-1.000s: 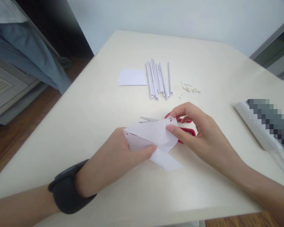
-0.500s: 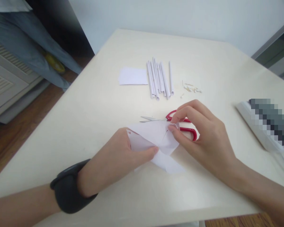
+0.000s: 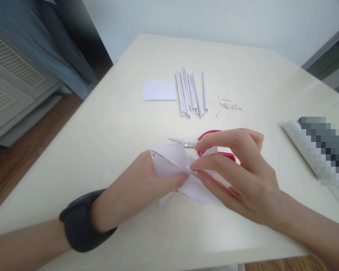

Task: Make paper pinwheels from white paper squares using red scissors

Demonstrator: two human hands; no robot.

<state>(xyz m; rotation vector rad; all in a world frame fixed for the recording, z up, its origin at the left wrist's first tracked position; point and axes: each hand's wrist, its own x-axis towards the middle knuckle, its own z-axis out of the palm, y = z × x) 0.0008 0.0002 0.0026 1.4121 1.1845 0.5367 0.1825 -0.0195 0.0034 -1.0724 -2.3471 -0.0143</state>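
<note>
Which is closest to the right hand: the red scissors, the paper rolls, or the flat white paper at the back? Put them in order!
1. Red scissors, just behind the right hand that pinches the folded paper.
2. Paper rolls, farther back, mid-table.
3. Flat white paper, farthest, left of the rolls.

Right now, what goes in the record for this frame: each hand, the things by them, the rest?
left: left hand, a black wristband on its wrist, pinches the paper at its left side
right: right hand pinches the same paper from the right
things: red scissors lie on the table just behind the paper
rest: paper rolls side by side farther back, flat sheet to their left, scraps to their right
</note>
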